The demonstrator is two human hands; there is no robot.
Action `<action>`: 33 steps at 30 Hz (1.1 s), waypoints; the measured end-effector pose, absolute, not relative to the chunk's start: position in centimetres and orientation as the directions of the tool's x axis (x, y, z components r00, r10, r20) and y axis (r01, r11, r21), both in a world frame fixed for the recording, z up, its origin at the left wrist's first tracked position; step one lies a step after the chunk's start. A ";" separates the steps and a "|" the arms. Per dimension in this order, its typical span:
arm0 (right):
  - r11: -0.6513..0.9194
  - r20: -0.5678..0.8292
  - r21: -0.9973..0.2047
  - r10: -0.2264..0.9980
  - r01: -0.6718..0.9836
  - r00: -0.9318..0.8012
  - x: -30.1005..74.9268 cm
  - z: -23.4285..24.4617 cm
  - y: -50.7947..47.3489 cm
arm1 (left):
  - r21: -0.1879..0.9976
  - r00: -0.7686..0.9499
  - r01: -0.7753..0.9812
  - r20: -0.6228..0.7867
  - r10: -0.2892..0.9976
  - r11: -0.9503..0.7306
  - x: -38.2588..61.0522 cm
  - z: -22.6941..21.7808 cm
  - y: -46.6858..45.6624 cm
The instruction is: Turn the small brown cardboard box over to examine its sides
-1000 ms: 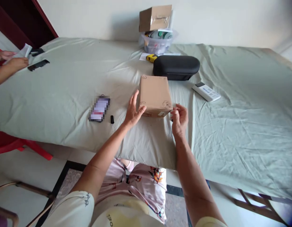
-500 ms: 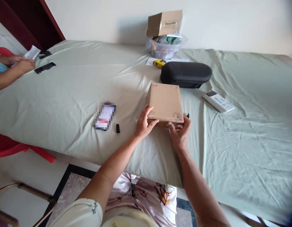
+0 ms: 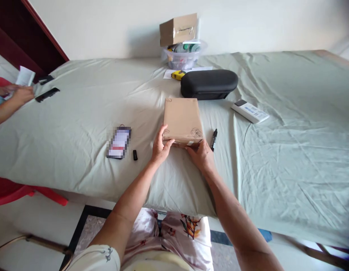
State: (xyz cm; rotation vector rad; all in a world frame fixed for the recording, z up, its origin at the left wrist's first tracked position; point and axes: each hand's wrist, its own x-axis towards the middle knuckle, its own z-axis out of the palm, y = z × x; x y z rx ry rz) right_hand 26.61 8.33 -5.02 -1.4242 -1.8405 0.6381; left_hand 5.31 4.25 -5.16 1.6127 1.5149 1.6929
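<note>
A closed cardboard box (image 3: 182,114) sits on the cloth in front of me, with black scribbles near several of its top corners. My left hand (image 3: 160,147) grips its near left corner, thumb on the front face and fingers along the side. At the near right corner, my right hand (image 3: 203,155) holds the box low, with some fingertips hidden against it. A black marker (image 3: 214,140) lies just right of that hand. Its likely cap, a small black cylinder (image 3: 135,155), rests to the left near a phone (image 3: 119,142) with a blurred screen.
Behind the box are a black hard case (image 3: 209,83), a yellow tape measure (image 3: 178,75) and a clear tub (image 3: 184,60) topped by another carton (image 3: 178,31). A white device (image 3: 250,111) lies right. Far left, another person's hands (image 3: 22,95) hold paper near black objects.
The view has shifted, so most things sit farther left. My right hand has changed its hold on the box's corner, and the marker beside it, mostly hidden before, now shows lying on the cloth.
</note>
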 end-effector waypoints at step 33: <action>0.275 0.210 -0.797 0.961 0.538 -0.179 27.5 -3.9 7.1 | 0.943 -0.452 0.300 0.270 0.850 -0.140 6.6 -4.8 3.2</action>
